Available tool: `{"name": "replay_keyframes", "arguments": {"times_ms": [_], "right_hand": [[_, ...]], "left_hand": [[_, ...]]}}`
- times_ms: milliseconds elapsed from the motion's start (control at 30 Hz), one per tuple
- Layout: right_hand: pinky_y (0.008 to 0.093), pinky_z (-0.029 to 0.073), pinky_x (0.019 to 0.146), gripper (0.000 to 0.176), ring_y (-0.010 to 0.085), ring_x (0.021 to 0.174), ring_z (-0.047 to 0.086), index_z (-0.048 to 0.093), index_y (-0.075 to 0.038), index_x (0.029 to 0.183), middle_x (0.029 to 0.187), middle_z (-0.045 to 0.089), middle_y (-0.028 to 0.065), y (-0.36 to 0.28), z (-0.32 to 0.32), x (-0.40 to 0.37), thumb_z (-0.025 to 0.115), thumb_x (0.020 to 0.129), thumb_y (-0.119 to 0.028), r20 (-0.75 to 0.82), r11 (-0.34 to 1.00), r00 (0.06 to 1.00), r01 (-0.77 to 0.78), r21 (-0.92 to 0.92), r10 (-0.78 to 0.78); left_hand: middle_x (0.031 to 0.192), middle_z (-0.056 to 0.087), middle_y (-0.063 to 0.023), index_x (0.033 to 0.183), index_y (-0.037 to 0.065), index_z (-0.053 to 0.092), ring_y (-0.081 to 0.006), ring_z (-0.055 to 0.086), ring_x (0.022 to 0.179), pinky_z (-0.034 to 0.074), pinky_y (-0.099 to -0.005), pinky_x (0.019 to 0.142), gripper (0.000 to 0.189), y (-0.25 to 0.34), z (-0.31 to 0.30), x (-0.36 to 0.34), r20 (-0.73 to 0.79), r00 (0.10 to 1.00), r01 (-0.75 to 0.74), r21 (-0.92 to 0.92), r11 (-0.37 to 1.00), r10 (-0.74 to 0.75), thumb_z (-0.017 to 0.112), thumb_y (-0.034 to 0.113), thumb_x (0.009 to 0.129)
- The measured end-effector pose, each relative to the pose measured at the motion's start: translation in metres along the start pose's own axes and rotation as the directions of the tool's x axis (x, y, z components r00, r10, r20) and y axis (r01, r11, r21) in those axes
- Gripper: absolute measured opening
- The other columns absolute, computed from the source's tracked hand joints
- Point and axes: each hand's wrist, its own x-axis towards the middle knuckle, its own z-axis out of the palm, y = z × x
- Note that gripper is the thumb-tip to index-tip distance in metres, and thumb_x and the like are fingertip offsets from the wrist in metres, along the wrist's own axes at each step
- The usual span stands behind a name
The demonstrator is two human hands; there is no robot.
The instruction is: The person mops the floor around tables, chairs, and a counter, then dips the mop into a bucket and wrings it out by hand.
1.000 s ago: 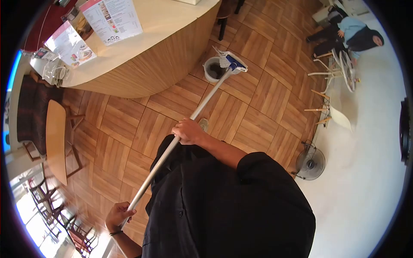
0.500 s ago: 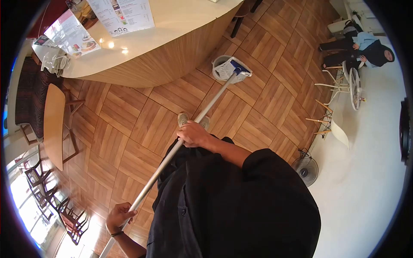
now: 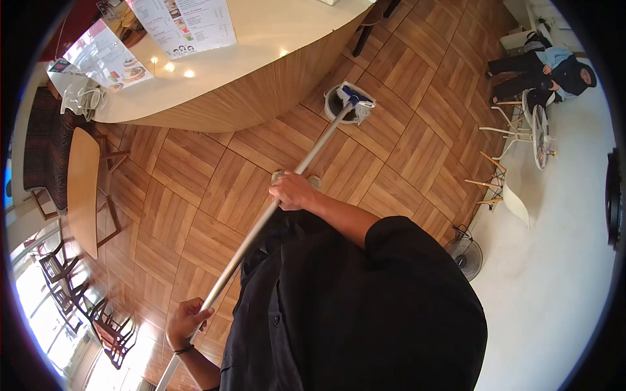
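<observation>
A mop with a long pale metal pole point(image 3: 246, 242) slants from the lower left to the upper middle. Around the middle of its pole my right hand point(image 3: 293, 190) is closed. Lower down, my left hand point(image 3: 189, 322), with a dark band at the wrist, curls its thumb and fingers loosely about the pole. At the far end, the mop's blue-and-white head point(image 3: 357, 98) is tilted over a round grey bucket point(image 3: 330, 112) on the floor. The head covers part of the bucket's opening, and white mop cloth hangs at its right side.
A curved counter point(image 3: 261, 45) with menus point(image 3: 186, 29) stands just beyond the bucket. To the left are a wooden table point(image 3: 83, 192) and dark chairs point(image 3: 111, 332). At right are a fan point(image 3: 465, 257), a white chair point(image 3: 514, 201) and a seated person point(image 3: 544, 72).
The mop head has shifted slightly left and tipped, so more of the bucket's opening shows. Both hands keep their places on the pole, moving slightly with it.
</observation>
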Motion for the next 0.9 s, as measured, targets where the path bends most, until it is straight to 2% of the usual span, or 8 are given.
{"name": "replay_keyframes", "arguments": {"times_ms": [167, 367, 567, 767, 900], "right_hand": [[0.0431, 0.045, 0.081, 0.015, 0.0296, 0.088, 0.063, 0.058, -0.008, 0.071, 0.076, 0.064, 0.0083, 0.009, 0.002, 0.017, 0.069, 0.062, -0.008, -0.045, 0.998, 0.999, 0.015, 0.059, -0.012], [0.0415, 0.046, 0.082, 0.014, 0.028, 0.087, 0.064, 0.061, -0.008, 0.071, 0.075, 0.065, 0.0074, -0.006, -0.006, 0.028, 0.072, 0.062, -0.012, -0.053, 0.996, 0.996, 0.07, 0.055, -0.067], [0.04, 0.045, 0.083, 0.016, 0.0271, 0.086, 0.064, 0.063, -0.008, 0.072, 0.075, 0.065, 0.007, -0.017, -0.023, 0.038, 0.073, 0.061, -0.013, 0.003, 0.998, 0.998, 0.057, 0.035, -0.057], [0.0403, 0.045, 0.083, 0.017, 0.0269, 0.086, 0.064, 0.062, -0.008, 0.074, 0.075, 0.065, 0.0069, -0.014, -0.02, 0.036, 0.073, 0.062, -0.013, -0.021, 0.998, 0.998, 0.055, 0.015, -0.055], [0.0409, 0.045, 0.083, 0.016, 0.0264, 0.088, 0.064, 0.061, -0.008, 0.074, 0.076, 0.065, 0.0064, -0.006, -0.01, 0.031, 0.071, 0.062, -0.012, -0.013, 0.999, 1.0, 0.018, 0.033, -0.017]], "left_hand": [[0.058, 0.055, 0.0, 0.077, 0.003, 0.061, -0.0078, 0.054, 0.048, 0.041, -0.024, 0.043, 0.023, 0.018, 0.005, -0.005, -0.054, 0.998, -0.021, 0.034, 0.999, 0.023, 0.076, 0.018, 0.086], [0.058, 0.057, -0.0015, 0.078, 0.002, 0.062, -0.0084, 0.055, 0.048, 0.041, -0.0242, 0.042, 0.022, 0.007, -0.009, -0.019, -0.074, 0.997, -0.005, -0.017, 1.0, 0.003, 0.076, 0.017, 0.086], [0.058, 0.057, -0.0015, 0.079, 0.001, 0.063, -0.0085, 0.056, 0.048, 0.042, -0.0243, 0.042, 0.021, -0.001, -0.02, -0.022, -0.066, 0.998, -0.012, -0.062, 0.998, 0.008, 0.076, 0.016, 0.085], [0.057, 0.058, -0.0041, 0.081, 0.001, 0.063, -0.0105, 0.054, 0.046, 0.041, -0.0251, 0.044, 0.021, 0.006, -0.018, -0.02, -0.069, 0.998, -0.001, -0.06, 0.998, -0.003, 0.075, 0.017, 0.085], [0.059, 0.058, -0.0015, 0.078, 0.001, 0.062, -0.0087, 0.055, 0.048, 0.042, -0.024, 0.043, 0.021, 0.005, -0.022, -0.011, -0.024, 0.999, -0.023, -0.094, 0.995, 0.021, 0.076, 0.015, 0.085]]}}
